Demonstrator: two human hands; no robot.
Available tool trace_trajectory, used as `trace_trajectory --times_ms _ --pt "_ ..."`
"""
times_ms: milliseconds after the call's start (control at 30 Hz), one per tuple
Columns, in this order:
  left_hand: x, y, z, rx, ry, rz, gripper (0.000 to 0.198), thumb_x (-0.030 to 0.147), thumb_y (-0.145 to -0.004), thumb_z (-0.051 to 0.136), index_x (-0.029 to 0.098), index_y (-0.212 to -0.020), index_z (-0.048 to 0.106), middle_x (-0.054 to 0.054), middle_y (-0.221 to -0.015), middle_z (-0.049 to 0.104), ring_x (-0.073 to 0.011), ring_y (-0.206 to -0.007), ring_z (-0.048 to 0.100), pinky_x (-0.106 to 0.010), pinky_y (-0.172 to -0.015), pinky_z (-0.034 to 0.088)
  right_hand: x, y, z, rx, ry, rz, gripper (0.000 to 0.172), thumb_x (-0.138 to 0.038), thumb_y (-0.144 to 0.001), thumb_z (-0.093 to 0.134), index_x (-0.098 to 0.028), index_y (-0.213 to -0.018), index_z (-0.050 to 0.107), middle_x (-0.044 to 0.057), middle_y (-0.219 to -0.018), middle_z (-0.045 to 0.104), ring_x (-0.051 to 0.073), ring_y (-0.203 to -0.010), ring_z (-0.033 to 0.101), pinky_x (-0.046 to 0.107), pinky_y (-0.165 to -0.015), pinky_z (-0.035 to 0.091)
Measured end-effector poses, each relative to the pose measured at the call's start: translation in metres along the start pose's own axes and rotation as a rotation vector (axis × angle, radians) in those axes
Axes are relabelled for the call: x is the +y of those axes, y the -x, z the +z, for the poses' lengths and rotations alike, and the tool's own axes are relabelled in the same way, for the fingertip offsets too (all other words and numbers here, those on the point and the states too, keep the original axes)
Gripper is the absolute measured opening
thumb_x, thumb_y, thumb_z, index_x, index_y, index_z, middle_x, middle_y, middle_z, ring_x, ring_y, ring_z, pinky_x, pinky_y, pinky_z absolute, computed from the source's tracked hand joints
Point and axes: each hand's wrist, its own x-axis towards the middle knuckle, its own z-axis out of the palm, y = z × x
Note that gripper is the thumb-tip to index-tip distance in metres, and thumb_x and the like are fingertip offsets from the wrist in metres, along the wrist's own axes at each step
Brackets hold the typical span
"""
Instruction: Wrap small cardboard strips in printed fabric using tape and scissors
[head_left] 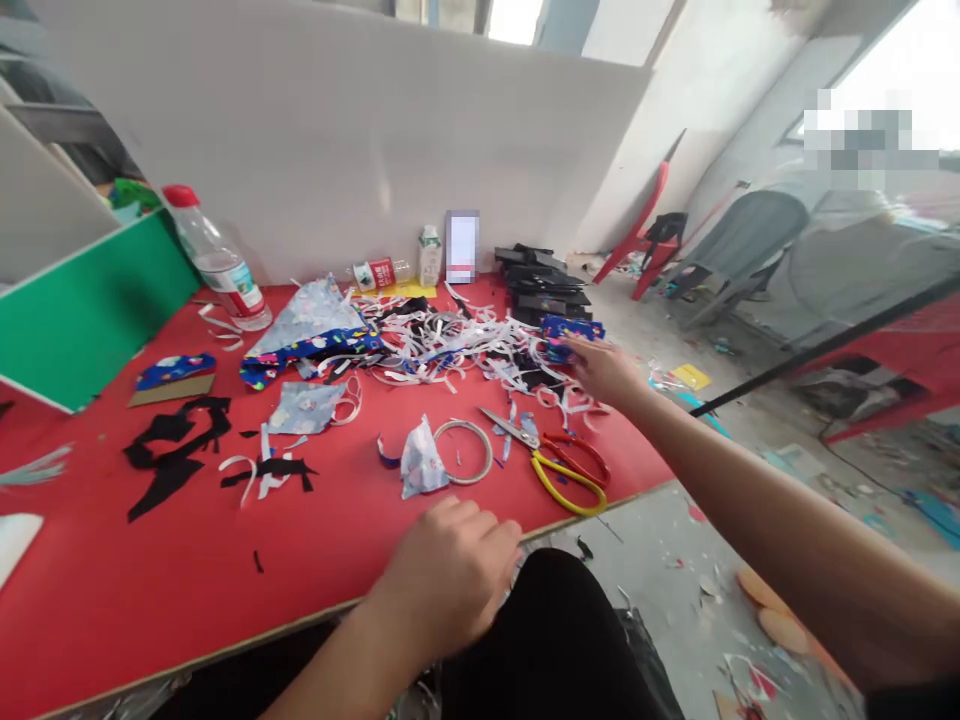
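Observation:
My right hand [604,370] reaches across to the far right of the table, its fingertips on a blue patterned fabric piece [574,328] beside a stack of flat black pieces [544,280]. At the front edge, my left hand [457,560] rests with curled fingers; its palm side is hidden, and nothing sticks out of it. Just beyond it lie a small pale printed cloth piece [423,460] and a roll of tape [486,462]. Scissors with yellow and red handles [559,470] lie opened to the right of the tape.
A heap of white and black strips [465,345] covers the table's back middle. Pale printed fabric [311,315], a plastic bottle [225,275], a carton [430,258] and a phone [463,245] stand or lie near the wall. Black scraps [176,435] lie left. Chairs [750,235] stand on the littered floor.

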Motion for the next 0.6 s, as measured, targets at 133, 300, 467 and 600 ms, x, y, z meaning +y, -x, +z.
trace_trajectory --times_ms 133,300,467,600 --pt "0.008 -0.011 0.004 0.075 0.009 0.053 0.015 0.025 -0.100 0.060 0.018 -0.089 0.064 -0.003 -0.079 0.071 -0.0227 -0.071 0.065 -0.039 -0.067 0.047 -0.044 -0.031 -0.025 0.155 -0.040 -0.122 0.037 -0.024 -0.107 0.047 -0.025 -0.136 0.070 0.021 -0.140 0.069 0.035 -0.132 0.063 0.054 -0.110 0.048" --pt "0.006 -0.021 0.020 0.179 -0.015 0.070 0.020 0.030 -0.101 0.061 0.016 -0.088 0.066 -0.002 -0.075 0.068 -0.0200 -0.069 0.065 -0.035 -0.058 0.042 -0.182 -0.091 -0.024 -0.052 -0.150 -0.508 0.036 -0.038 -0.104 0.054 -0.026 -0.130 0.076 0.011 -0.128 0.078 0.032 -0.118 0.073 0.049 -0.099 0.056" --pt "0.002 -0.022 0.032 0.237 -0.054 0.058 0.018 0.031 -0.090 0.075 0.017 -0.082 0.068 -0.004 -0.077 0.067 -0.0213 -0.076 0.065 -0.036 -0.057 0.044 -0.354 -0.115 0.016 -0.337 -0.186 -0.830 0.029 -0.034 -0.103 0.059 -0.026 -0.124 0.077 0.008 -0.125 0.079 0.030 -0.116 0.072 0.046 -0.096 0.056" --pt "-0.005 -0.017 0.039 0.183 -0.111 -0.031 0.004 0.025 -0.090 0.075 0.025 -0.086 0.076 -0.011 -0.087 0.074 -0.0255 -0.083 0.067 -0.039 -0.063 0.048 -0.456 -0.120 0.066 -0.441 -0.250 -0.867 0.026 -0.035 -0.104 0.064 -0.019 -0.123 0.072 0.009 -0.125 0.074 0.026 -0.114 0.070 0.045 -0.097 0.059"
